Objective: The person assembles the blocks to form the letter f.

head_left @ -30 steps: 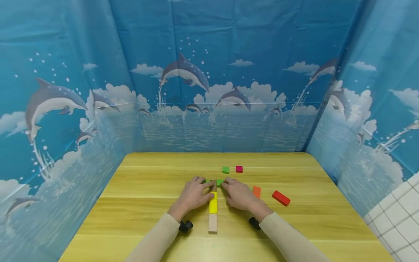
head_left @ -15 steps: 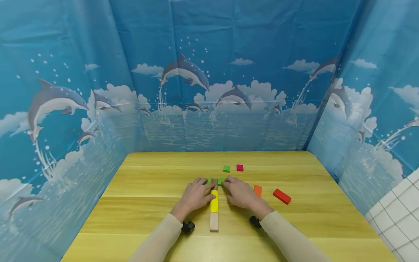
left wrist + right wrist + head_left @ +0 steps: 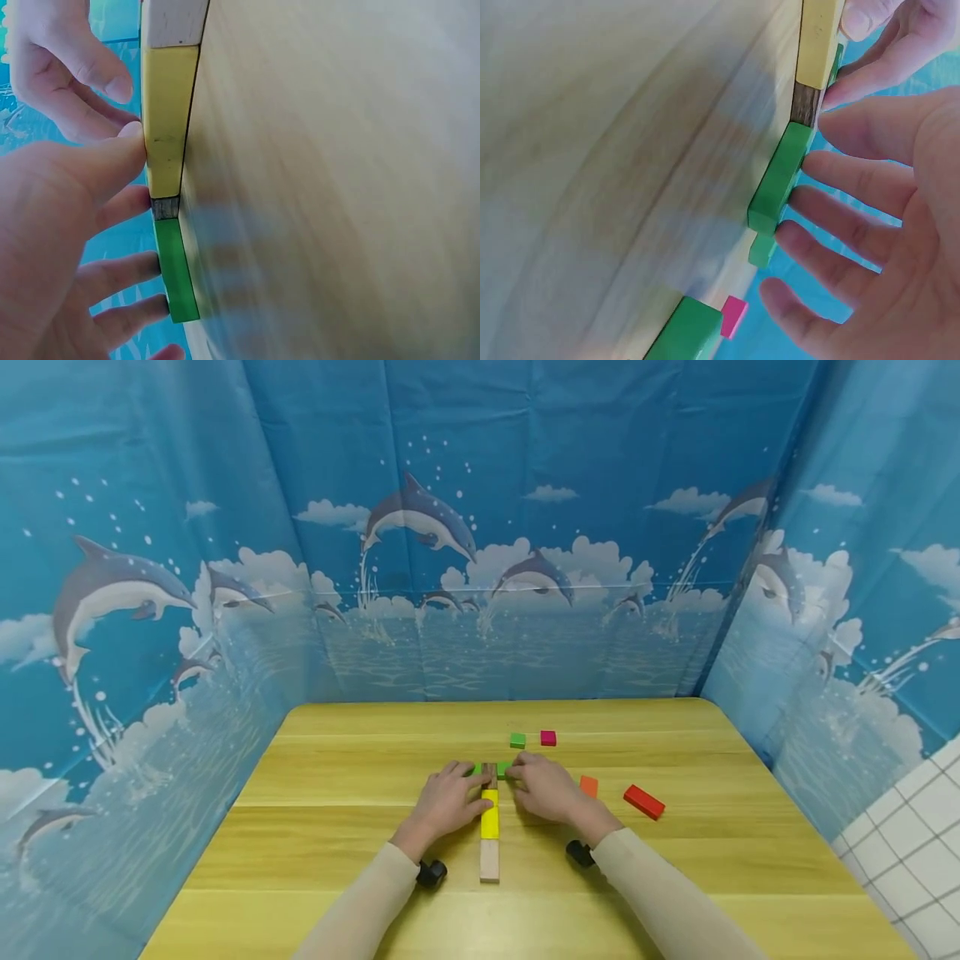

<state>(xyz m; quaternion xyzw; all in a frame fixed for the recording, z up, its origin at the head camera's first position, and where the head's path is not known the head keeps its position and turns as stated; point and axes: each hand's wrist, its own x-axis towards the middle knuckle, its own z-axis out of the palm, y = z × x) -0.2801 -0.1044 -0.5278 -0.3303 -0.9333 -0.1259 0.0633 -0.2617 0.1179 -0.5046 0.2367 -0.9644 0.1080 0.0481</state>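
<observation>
A line of blocks runs away from me: a pale wood block point(image 3: 490, 862), a yellow block point(image 3: 490, 828) and a dark brown block point(image 3: 491, 769). Green blocks flank the brown one, the left point(image 3: 174, 270) and the right point(image 3: 780, 180). My left hand point(image 3: 444, 803) lies along the line's left side, thumb on the yellow block, index fingertip at the brown one and other fingertips at the left green block. Fairly straight fingers of my right hand point(image 3: 546, 787) rest against the right green block, its thumb by the brown one. Neither hand curls round a block.
Farther back on the wooden table point(image 3: 337, 852) sit a small green block point(image 3: 517, 741) and a magenta block point(image 3: 548, 738). To the right lie an orange block point(image 3: 588, 787), partly behind my wrist, and a red block point(image 3: 643, 802). A dolphin-print curtain point(image 3: 480, 668) encloses the table.
Both hands keep their places at the same blocks, with hardly any movement. The table and everything on it sit slightly higher in the head view.
</observation>
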